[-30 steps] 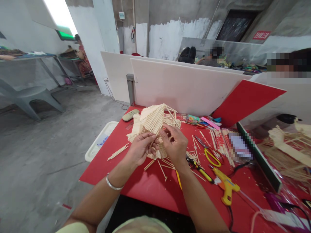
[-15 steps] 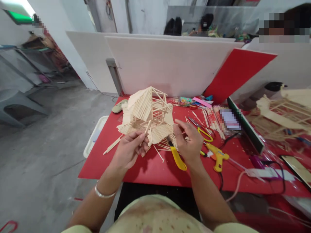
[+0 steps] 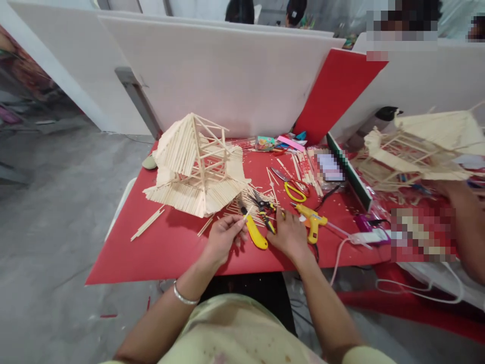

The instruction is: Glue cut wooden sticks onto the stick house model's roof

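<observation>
My left hand [image 3: 224, 237] pinches a short, thin wooden stick [image 3: 248, 213] between thumb and fingertips, above the table's front part. My right hand [image 3: 291, 233] is closed around the handles of black-and-yellow hand cutters [image 3: 259, 202], whose jaws point away over loose sticks. Between the hands lies a knife with a yellow handle [image 3: 256, 234]. Behind my left hand stands a house model made of wooden sticks [image 3: 189, 167], its slatted roof covering the left side and its bare frame showing on the right. Neither hand touches the model.
A yellow glue gun [image 3: 311, 220] with a cord lies right of my right hand, scissors [image 3: 291, 188] behind it. Loose sticks [image 3: 147, 222] lie left on the red table [image 3: 113, 258]. White boards [image 3: 227, 81] stand behind. At right, a person's arm [image 3: 468, 222] is near another stick model [image 3: 413, 146].
My right hand has come down and closed on the cutters. My left hand, with its stick, has moved away from the model towards the right. The view has turned right and down.
</observation>
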The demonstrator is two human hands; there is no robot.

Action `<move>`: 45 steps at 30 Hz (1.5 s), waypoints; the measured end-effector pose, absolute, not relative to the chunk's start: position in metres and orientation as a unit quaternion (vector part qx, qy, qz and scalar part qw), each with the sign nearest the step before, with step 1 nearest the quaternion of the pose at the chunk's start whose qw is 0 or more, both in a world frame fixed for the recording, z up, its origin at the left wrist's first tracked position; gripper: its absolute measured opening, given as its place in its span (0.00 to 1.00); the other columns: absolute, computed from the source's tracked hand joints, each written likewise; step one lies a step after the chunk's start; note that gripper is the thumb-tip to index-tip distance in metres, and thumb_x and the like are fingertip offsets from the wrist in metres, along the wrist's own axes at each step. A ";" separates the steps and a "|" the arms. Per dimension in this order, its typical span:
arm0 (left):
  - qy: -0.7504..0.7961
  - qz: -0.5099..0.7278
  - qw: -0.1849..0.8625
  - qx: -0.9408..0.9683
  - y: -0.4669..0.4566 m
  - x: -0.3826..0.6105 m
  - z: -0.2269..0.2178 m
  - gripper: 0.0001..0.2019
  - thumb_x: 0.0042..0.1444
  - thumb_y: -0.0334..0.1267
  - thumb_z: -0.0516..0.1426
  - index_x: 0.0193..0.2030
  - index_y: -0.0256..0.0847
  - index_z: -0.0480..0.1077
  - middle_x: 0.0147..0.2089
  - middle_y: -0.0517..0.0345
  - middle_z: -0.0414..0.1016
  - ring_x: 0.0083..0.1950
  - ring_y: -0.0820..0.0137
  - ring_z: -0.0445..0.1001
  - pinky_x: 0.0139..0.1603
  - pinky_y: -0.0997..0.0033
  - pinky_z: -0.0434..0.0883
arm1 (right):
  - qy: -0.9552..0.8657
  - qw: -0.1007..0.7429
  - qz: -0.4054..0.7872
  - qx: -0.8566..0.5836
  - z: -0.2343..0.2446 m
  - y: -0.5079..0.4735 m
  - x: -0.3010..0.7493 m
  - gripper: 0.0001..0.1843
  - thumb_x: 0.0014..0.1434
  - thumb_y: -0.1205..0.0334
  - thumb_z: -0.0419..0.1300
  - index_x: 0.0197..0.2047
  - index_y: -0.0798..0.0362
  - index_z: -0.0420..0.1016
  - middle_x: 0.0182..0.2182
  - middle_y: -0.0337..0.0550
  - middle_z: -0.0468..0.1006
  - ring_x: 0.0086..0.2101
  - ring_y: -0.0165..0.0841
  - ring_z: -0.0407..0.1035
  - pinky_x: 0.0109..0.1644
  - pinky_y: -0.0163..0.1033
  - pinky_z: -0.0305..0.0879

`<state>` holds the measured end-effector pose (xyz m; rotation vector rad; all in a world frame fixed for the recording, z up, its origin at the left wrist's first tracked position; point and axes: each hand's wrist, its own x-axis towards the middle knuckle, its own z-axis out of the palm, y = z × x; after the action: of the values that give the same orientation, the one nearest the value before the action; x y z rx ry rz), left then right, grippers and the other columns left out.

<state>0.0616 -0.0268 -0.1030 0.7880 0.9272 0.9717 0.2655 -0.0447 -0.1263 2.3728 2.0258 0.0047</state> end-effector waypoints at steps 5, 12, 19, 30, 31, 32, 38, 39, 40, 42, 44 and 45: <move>0.439 0.450 0.690 0.360 -0.020 0.079 -0.106 0.16 0.47 0.44 0.67 0.37 0.35 0.73 0.28 0.56 0.77 0.22 0.77 0.71 0.17 0.81 0.62 | 0.632 -0.007 -0.032 0.774 -0.132 -0.035 0.272 0.49 0.48 0.45 0.64 0.67 0.64 0.59 0.50 0.66 0.71 0.50 0.56 0.66 0.54 0.57 0.59; 0.446 0.470 0.669 0.365 -0.008 0.104 -0.107 0.14 0.49 0.44 0.66 0.36 0.36 0.71 0.28 0.58 0.74 0.22 0.77 0.70 0.17 0.81 0.61 | 0.541 -0.369 -0.297 0.695 -0.129 -0.060 0.312 0.30 0.53 0.48 0.58 0.56 0.54 0.70 0.44 0.52 0.76 0.43 0.44 0.72 0.48 0.50 0.68; 0.458 0.461 0.641 0.408 -0.001 0.125 -0.112 0.14 0.52 0.45 0.64 0.37 0.36 0.72 0.21 0.61 0.72 0.21 0.75 0.68 0.21 0.78 0.63 | 0.403 -0.456 -0.646 0.461 -0.121 -0.103 0.293 0.23 0.49 0.57 0.53 0.48 0.54 0.71 0.39 0.53 0.79 0.41 0.44 0.76 0.45 0.52 0.71; 0.458 0.469 0.582 0.481 -0.004 0.126 -0.100 0.10 0.56 0.43 0.60 0.35 0.37 0.72 0.23 0.62 0.71 0.21 0.76 0.65 0.26 0.75 0.63 | 0.658 -0.247 -0.170 0.691 -0.124 -0.101 0.292 0.42 0.55 0.63 0.57 0.71 0.55 0.48 0.52 0.58 0.69 0.55 0.51 0.64 0.57 0.58 0.62; 0.457 0.465 0.569 0.502 -0.004 0.126 -0.100 0.09 0.57 0.42 0.59 0.35 0.37 0.72 0.23 0.61 0.71 0.22 0.75 0.65 0.26 0.75 0.63 | 0.664 -0.235 -0.156 0.692 -0.124 -0.098 0.291 0.42 0.55 0.62 0.57 0.71 0.55 0.47 0.51 0.58 0.70 0.53 0.51 0.64 0.56 0.58 0.62; 0.456 0.460 0.555 0.522 -0.004 0.126 -0.100 0.08 0.58 0.41 0.58 0.34 0.38 0.72 0.24 0.61 0.71 0.23 0.75 0.66 0.27 0.75 0.63 | 0.669 -0.227 -0.145 0.693 -0.123 -0.096 0.290 0.42 0.56 0.62 0.57 0.71 0.55 0.47 0.50 0.57 0.70 0.52 0.50 0.65 0.55 0.57 0.63; 0.464 0.446 0.499 0.580 -0.006 0.124 -0.096 0.08 0.59 0.38 0.56 0.31 0.39 0.72 0.24 0.61 0.69 0.26 0.73 0.67 0.30 0.75 0.64 | 0.679 -0.213 -0.119 0.693 -0.117 -0.088 0.286 0.41 0.56 0.61 0.57 0.70 0.57 0.48 0.51 0.58 0.69 0.53 0.50 0.64 0.55 0.54 0.62; 0.461 0.447 0.500 0.581 -0.006 0.123 -0.095 0.08 0.59 0.38 0.56 0.31 0.39 0.72 0.24 0.61 0.69 0.26 0.73 0.66 0.30 0.75 0.63 | 0.678 -0.212 -0.117 0.693 -0.117 -0.087 0.286 0.41 0.55 0.61 0.57 0.70 0.57 0.48 0.52 0.58 0.69 0.53 0.50 0.64 0.55 0.54 0.62; 0.459 0.449 0.503 0.579 -0.006 0.123 -0.094 0.08 0.59 0.38 0.56 0.31 0.39 0.73 0.24 0.61 0.69 0.26 0.73 0.66 0.30 0.75 0.63 | 0.679 -0.212 -0.116 0.694 -0.117 -0.087 0.286 0.42 0.55 0.61 0.58 0.70 0.57 0.49 0.52 0.58 0.69 0.53 0.50 0.64 0.55 0.54 0.62; 0.456 0.452 0.509 0.573 -0.006 0.123 -0.092 0.07 0.58 0.38 0.57 0.32 0.39 0.73 0.25 0.61 0.69 0.26 0.73 0.66 0.29 0.75 0.63 | 0.678 -0.213 -0.116 0.694 -0.118 -0.087 0.285 0.42 0.54 0.62 0.58 0.70 0.58 0.49 0.52 0.59 0.69 0.53 0.50 0.64 0.55 0.54 0.62; 0.457 0.454 0.501 0.579 -0.006 0.122 -0.090 0.08 0.58 0.37 0.57 0.30 0.39 0.73 0.25 0.61 0.69 0.26 0.72 0.66 0.29 0.75 0.63 | 0.676 -0.220 -0.124 0.692 -0.121 -0.087 0.285 0.42 0.53 0.63 0.58 0.70 0.57 0.50 0.53 0.59 0.69 0.54 0.50 0.64 0.56 0.55 0.62; 0.456 0.454 0.490 0.588 -0.007 0.122 -0.088 0.08 0.58 0.37 0.57 0.29 0.39 0.73 0.25 0.61 0.68 0.27 0.72 0.66 0.30 0.74 0.63 | 0.675 -0.226 -0.131 0.690 -0.122 -0.087 0.285 0.42 0.53 0.63 0.58 0.69 0.56 0.50 0.53 0.59 0.69 0.54 0.50 0.64 0.56 0.55 0.62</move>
<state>0.1217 -0.0071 -0.0880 1.4274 1.1077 1.1023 0.2848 -0.0873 -0.1224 2.5491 2.4910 -0.4839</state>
